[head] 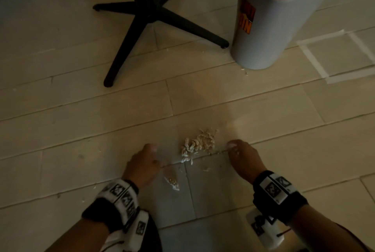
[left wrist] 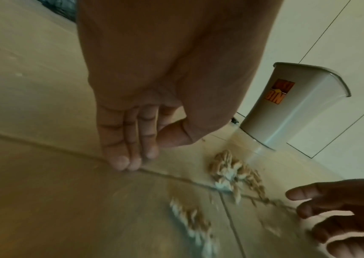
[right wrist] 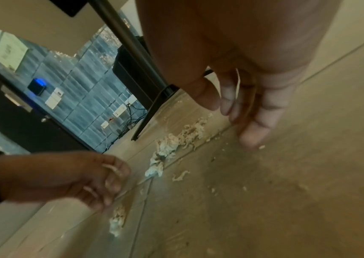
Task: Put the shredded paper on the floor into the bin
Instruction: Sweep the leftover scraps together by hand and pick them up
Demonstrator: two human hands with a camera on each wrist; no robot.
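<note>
A loose pile of pale shredded paper (head: 199,143) lies on the floor between my two hands. A smaller clump (head: 172,179) lies nearer me, beside my left wrist. My left hand (head: 149,155) is left of the pile, and in the left wrist view its straight fingers (left wrist: 128,157) touch the floor and hold nothing. My right hand (head: 236,148) is just right of the pile, its fingers (right wrist: 251,122) loosely extended toward the floor with a thin shred stuck between them. The grey bin (head: 269,28) with an orange label stands at the far right and has shredded paper inside.
A black four-legged table base (head: 150,14) stands on the wooden floor at the far left of the bin. White tape lines (head: 316,65) mark the floor right of the bin. Tiny paper crumbs (right wrist: 181,174) are scattered around the pile. Cables and wall sockets (right wrist: 119,113) are farther back.
</note>
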